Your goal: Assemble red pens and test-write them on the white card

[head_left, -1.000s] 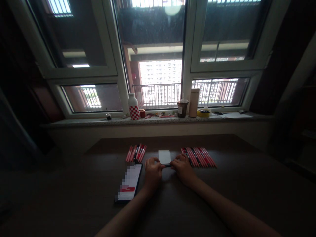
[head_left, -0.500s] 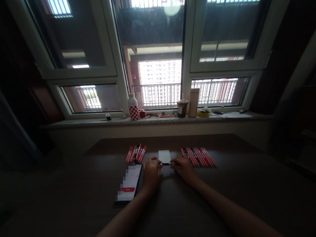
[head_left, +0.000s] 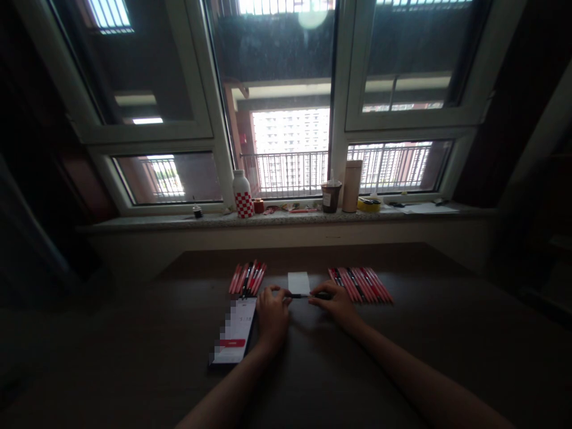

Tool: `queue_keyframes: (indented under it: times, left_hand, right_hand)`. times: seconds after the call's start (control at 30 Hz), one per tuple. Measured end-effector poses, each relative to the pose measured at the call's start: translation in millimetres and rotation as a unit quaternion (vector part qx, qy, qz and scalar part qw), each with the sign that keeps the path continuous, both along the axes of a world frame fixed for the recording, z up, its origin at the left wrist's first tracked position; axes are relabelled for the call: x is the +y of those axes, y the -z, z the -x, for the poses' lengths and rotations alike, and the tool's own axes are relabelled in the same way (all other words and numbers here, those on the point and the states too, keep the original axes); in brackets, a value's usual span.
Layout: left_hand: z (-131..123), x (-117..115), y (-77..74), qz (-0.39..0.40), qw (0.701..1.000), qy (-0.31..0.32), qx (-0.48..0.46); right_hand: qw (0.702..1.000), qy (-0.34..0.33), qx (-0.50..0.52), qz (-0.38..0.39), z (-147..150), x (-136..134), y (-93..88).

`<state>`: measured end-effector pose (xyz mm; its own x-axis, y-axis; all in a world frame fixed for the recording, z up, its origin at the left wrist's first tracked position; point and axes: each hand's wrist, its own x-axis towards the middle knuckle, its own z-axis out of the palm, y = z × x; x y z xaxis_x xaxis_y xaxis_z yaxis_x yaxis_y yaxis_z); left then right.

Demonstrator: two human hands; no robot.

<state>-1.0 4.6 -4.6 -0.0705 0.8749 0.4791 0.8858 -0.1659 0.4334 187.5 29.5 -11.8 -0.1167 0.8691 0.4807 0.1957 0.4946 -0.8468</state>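
My left hand (head_left: 273,311) and my right hand (head_left: 336,305) grip opposite ends of a thin dark pen (head_left: 298,296), held level over the table. The fingers of both hands are pinched around it and cover its ends. A lighter stretch shows on the pen near my right fingertips. Just beyond the pen lies a small white square of paper (head_left: 298,282). Past my right hand is a row of red and black pens (head_left: 364,285), partly behind my fingers. A smaller group of similar pens (head_left: 248,277) lies beyond my left hand.
A phone (head_left: 236,330) with a lit screen rests left of my left hand. On the windowsill (head_left: 286,220) behind the dark table (head_left: 152,345) stand a red-and-white checked bottle (head_left: 243,196), a lidded drink cup (head_left: 330,196), a tan tumbler (head_left: 352,186) and a yellow item (head_left: 369,205).
My left hand has shifted slightly left, away from my right fingertips, and more of the pen shows between the hands. My right hand has barely moved.
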Motion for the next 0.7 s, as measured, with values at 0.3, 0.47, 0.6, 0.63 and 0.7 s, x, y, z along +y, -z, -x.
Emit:
queue_keyframes:
  times: [0.3, 0.47, 0.6, 0.63, 0.7]
  left_hand:
    - [-3.7, -0.4, -0.5, 0.001, 0.995, 0.09, -0.039]
    - [-4.9, -1.1, 1.5, -0.023, 0.993, 0.107, -0.035]
    - [-4.3, -1.0, 1.1, -0.016, 0.995, 0.098, -0.027]
    - [-4.2, -1.1, 0.5, -0.014, 0.995, 0.095, -0.023]
    - [-4.4, -1.5, -0.6, -0.007, 0.996, 0.089, -0.01]
  right_hand:
    - [0.922, -0.028, 0.352, 0.159, 15.1, 4.3, 2.3]
    - [0.838, -0.074, 0.493, 0.221, 16.1, 7.6, 7.6]
    - [0.832, -0.094, 0.5, 0.222, 10.8, 12.8, 10.8]
    - [0.832, -0.095, 0.5, 0.22, 9.6, 13.8, 10.5]
    - [0.832, -0.102, 0.499, 0.22, 7.6, 14.4, 8.1]
